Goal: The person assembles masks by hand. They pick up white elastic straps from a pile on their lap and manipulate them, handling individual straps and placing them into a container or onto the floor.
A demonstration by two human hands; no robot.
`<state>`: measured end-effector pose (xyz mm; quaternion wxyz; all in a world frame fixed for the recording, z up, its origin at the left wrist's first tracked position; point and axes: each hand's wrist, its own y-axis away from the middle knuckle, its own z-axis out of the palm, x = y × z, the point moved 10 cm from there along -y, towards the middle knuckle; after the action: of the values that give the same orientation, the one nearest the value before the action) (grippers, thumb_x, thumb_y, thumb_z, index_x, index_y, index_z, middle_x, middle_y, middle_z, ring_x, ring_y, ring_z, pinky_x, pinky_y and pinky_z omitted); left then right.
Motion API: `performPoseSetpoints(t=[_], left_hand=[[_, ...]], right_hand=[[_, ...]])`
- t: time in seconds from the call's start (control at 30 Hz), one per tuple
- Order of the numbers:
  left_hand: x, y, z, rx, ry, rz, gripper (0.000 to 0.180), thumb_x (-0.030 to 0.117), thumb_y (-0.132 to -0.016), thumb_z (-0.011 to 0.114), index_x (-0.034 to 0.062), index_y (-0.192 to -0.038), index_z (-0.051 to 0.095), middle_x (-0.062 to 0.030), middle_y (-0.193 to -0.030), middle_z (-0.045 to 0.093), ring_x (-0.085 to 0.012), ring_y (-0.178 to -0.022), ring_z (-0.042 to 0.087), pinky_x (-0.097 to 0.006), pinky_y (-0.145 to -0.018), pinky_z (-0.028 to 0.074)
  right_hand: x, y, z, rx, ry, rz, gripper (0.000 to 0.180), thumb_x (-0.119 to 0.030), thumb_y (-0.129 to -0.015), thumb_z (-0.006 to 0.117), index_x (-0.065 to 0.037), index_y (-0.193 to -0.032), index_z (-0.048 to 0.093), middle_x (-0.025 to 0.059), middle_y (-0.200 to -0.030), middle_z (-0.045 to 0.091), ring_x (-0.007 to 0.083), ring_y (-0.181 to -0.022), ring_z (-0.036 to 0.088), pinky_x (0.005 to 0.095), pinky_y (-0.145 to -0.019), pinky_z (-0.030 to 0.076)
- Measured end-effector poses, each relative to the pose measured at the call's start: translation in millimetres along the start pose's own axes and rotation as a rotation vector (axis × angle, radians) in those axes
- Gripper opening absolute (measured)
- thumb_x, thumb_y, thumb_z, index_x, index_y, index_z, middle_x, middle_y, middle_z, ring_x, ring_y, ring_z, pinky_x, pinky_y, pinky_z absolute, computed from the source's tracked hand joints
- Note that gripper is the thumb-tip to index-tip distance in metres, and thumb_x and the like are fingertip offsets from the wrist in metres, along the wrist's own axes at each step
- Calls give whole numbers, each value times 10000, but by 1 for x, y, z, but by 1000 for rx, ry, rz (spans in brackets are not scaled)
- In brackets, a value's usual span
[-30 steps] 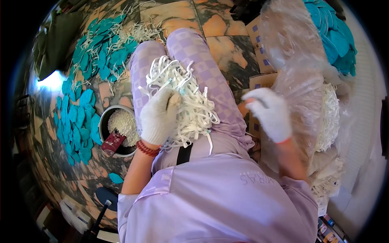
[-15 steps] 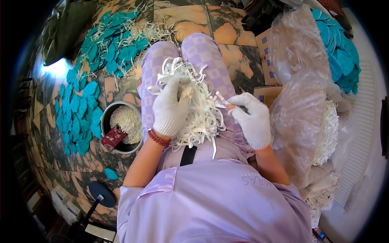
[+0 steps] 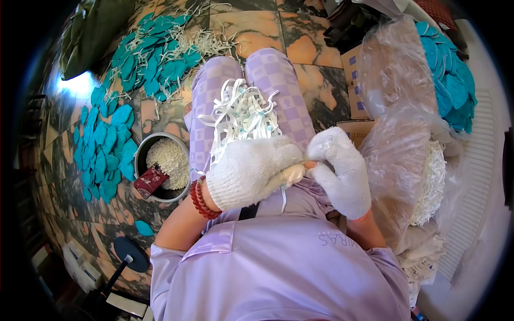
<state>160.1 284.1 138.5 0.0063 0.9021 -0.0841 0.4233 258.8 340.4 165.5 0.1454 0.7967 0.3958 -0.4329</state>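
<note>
A tangled heap of thin white straps (image 3: 243, 115) with small blue-green bits lies on my lap. My left hand (image 3: 254, 168), in a white knit glove, reaches across the near side of this heap with its fingers closed. Its fingertips meet those of my right hand (image 3: 342, 174), also gloved, which is closed in a pinch. Whatever is between the fingertips is too small and too covered to make out. One strap end hangs below my left hand.
To the left stands a metal pot (image 3: 140, 160) of small white pieces with a dark red patterned packet (image 3: 150, 182). Teal padded pieces (image 3: 104, 155) lie in piles on the marble floor. On the right are clear plastic bags (image 3: 393, 150) and cardboard boxes (image 3: 353, 80).
My left hand has come off the heap, moving right and nearer to me, to meet my right hand. The short white strip seen in my right fingers is now out of sight.
</note>
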Motion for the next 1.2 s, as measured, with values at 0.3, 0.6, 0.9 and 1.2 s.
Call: performPoseSetpoints(t=[0.3, 0.6, 0.9, 1.2], left_hand=[[-12, 13, 4, 56, 368, -9, 81, 150, -896, 628, 81, -890, 671, -92, -814, 628, -306, -749, 618, -380, -693, 499], [-90, 80, -23, 399, 571, -316, 268, 268, -976, 538, 22, -910, 622, -44, -811, 623, -135, -727, 575, -274, -674, 469], [-92, 59, 17, 365, 1159, -544, 277, 316, -977, 514, 62, -907, 601, 24, -735, 504, -46, -582, 410, -217, -517, 298], [-83, 53, 7, 283, 873, -576, 292, 316, -988, 586, 29, -986, 640, 35, -773, 505, -34, -644, 406, -209, -574, 314]], right_hand=[[25, 3, 15, 67, -1441, 170, 180, -213, -1047, 468, -132, -887, 463, 10, -699, 478, 158, -621, 472, 336, -791, 465], [65, 65, -200, 601, -1110, -176, 126, -121, -994, 418, -89, -902, 498, 20, -724, 416, 98, -548, 358, 262, -485, 359], [92, 31, 35, -7, -199, 478, 308, -92, -837, 708, -18, -1124, 625, 69, -886, 652, 111, -666, 589, 243, -681, 517], [88, 1, 65, -4, -235, 416, 164, -85, -823, 689, -4, -965, 701, 53, -753, 665, 79, -648, 557, 250, -595, 449]])
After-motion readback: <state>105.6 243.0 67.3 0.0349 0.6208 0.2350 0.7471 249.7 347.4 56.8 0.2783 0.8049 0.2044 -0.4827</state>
